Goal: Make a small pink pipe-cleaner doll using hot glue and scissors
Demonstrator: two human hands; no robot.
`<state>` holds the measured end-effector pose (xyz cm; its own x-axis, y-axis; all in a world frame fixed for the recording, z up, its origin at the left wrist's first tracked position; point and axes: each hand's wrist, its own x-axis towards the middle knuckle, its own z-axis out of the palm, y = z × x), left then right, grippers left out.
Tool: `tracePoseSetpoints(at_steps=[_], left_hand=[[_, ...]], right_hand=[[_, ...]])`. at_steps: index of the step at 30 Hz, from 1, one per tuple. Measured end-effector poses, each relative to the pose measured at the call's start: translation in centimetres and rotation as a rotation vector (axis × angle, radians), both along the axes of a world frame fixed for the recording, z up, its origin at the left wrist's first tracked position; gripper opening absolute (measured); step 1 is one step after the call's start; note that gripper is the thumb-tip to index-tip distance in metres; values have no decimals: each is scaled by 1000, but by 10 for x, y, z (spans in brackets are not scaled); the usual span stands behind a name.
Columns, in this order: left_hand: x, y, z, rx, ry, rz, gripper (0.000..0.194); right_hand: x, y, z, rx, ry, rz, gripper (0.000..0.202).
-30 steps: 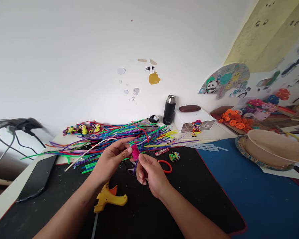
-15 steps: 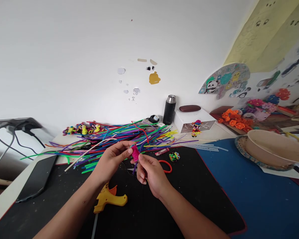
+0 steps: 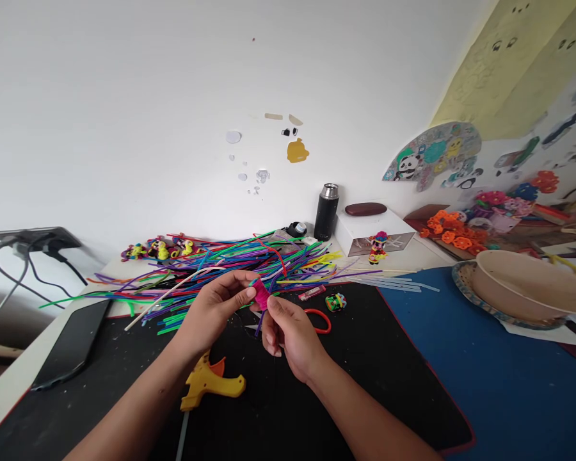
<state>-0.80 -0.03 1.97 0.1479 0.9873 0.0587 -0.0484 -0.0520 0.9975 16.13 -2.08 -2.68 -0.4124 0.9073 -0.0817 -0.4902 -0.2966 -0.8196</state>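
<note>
Between my two hands is a small bundle of wound pipe cleaner (image 3: 260, 295), mostly magenta, with a bit of green at its top and a purple stem sticking out below. The thumb and fingers of my left hand (image 3: 221, 304) pinch its upper left side. My right hand (image 3: 288, 330) pinches its lower right side, the other fingers curled under. Behind my right hand lie scissors with a red handle (image 3: 324, 322), their blades partly hidden. A yellow glue gun (image 3: 216, 383) rests on the black mat (image 3: 365, 378) below my left wrist.
A heap of coloured pipe cleaners (image 3: 211, 262) spreads behind my hands. A phone (image 3: 72, 342) lies at left. Further back stand a black flask (image 3: 326, 214), a white box (image 3: 365, 227) and a small figure (image 3: 378, 248). A beige bowl (image 3: 523, 288) is at right.
The magenta bundle has tilted slightly between my fingers. Both hands keep nearly the same place and grip.
</note>
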Motion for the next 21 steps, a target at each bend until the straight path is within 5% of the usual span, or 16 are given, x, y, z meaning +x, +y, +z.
tracePoseSetpoints(at_steps=[21], left_hand=[[-4,1,-4,21,56,65,35]], right_hand=[[-1,0,-3,-1,18,13,56]])
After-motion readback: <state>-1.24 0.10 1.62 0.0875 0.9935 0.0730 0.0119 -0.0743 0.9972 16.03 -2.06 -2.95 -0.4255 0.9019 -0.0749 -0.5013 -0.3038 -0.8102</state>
